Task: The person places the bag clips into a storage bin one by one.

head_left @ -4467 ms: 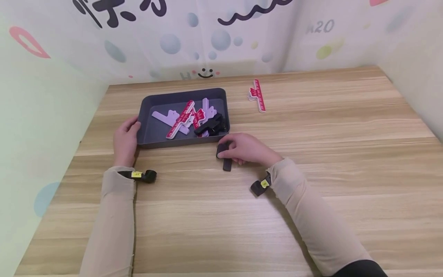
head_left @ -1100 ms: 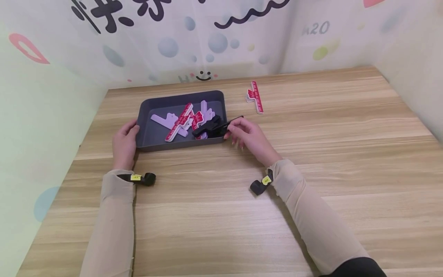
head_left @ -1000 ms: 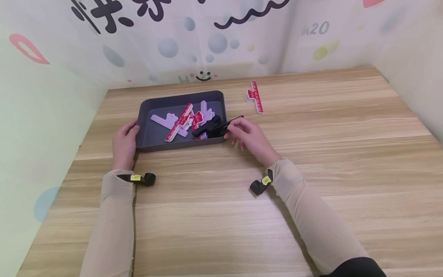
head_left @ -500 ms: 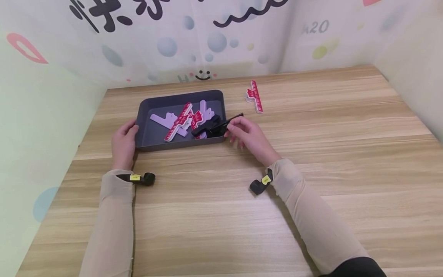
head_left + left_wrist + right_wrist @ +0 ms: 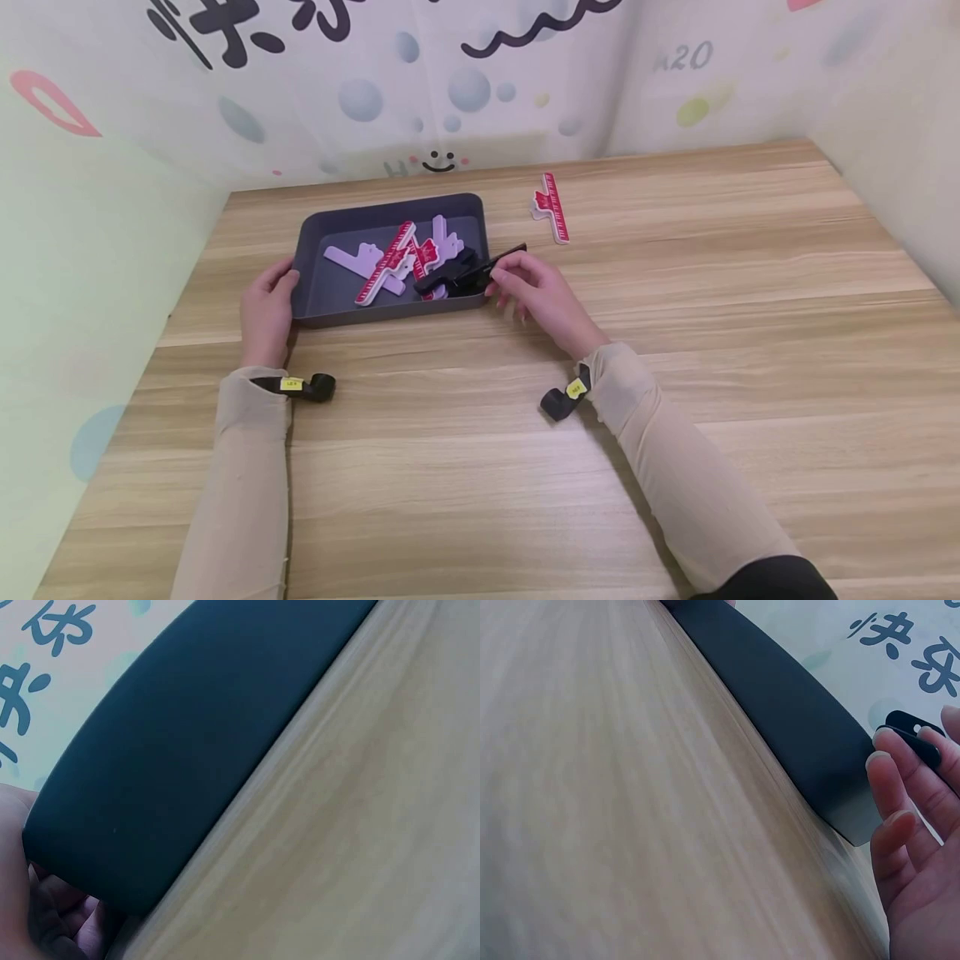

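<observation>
A dark grey tray [image 5: 360,312] holds several clips. My left hand [image 5: 266,312] grips its left end, thumb near the rim; in the left wrist view the fingers curl by the corner under the tray wall [image 5: 180,750]. At the right end my right hand [image 5: 547,302] pinches a black clip [image 5: 513,252] between thumb and fingers, tilted over the rim. The right wrist view shows this black clip [image 5: 911,737] at the fingertips, the other fingers loosely bent beside the tray corner. Inside lie another black clip [image 5: 442,277], purple clips [image 5: 347,260] and red-and-white clips [image 5: 381,273].
One more red-and-white clip [image 5: 555,215] lies on the wooden table [image 5: 420,467] right of the tray, towards the back. A printed white wall covering [image 5: 510,125] stands along the table's far edge.
From the table in front of the tray, my right hand has lifted the black clip up to the tray's right rim. Over the last second the hands have stayed nearly still.
</observation>
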Motion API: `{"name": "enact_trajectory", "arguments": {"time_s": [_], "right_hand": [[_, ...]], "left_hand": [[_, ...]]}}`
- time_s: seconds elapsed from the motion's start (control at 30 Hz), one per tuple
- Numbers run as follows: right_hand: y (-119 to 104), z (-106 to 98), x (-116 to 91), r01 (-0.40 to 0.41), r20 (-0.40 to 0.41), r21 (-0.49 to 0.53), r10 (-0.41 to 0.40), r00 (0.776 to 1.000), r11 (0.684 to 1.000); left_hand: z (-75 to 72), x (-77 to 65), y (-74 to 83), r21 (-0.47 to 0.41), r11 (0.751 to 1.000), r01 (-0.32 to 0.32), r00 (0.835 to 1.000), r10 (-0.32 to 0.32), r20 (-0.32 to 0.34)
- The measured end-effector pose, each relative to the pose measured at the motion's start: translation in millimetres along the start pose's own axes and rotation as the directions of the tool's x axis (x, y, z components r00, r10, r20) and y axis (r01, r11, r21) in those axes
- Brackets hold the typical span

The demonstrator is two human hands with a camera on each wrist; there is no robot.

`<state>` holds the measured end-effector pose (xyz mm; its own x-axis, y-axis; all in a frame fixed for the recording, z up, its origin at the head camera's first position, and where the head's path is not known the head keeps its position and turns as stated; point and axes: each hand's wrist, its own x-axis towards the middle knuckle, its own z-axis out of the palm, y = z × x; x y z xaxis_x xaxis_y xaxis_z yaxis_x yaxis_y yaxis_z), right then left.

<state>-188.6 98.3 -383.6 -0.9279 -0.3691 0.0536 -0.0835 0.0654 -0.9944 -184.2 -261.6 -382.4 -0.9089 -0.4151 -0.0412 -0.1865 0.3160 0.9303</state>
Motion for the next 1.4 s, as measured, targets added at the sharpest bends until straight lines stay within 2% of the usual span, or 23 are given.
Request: {"name": "enact_trajectory", "arguments": {"time_s": [0.93, 1.4], "right_hand": [[-0.8, 0.5, 0.1, 0.014, 0.019, -0.024, -0.014, 1.0, 1.0], [0.3, 0.7, 0.6, 0.011, 0.02, -0.009, -0.011, 1.0, 1.0]], "left_hand": [[-0.6, 1.6, -0.8, -0.017, 1.0, 0.012, 1.0, -0.012, 0.012], [0.0, 3.0, -1.9, -0.011, 1.0, -0.004, 1.0, 0.004, 0.005]]}}
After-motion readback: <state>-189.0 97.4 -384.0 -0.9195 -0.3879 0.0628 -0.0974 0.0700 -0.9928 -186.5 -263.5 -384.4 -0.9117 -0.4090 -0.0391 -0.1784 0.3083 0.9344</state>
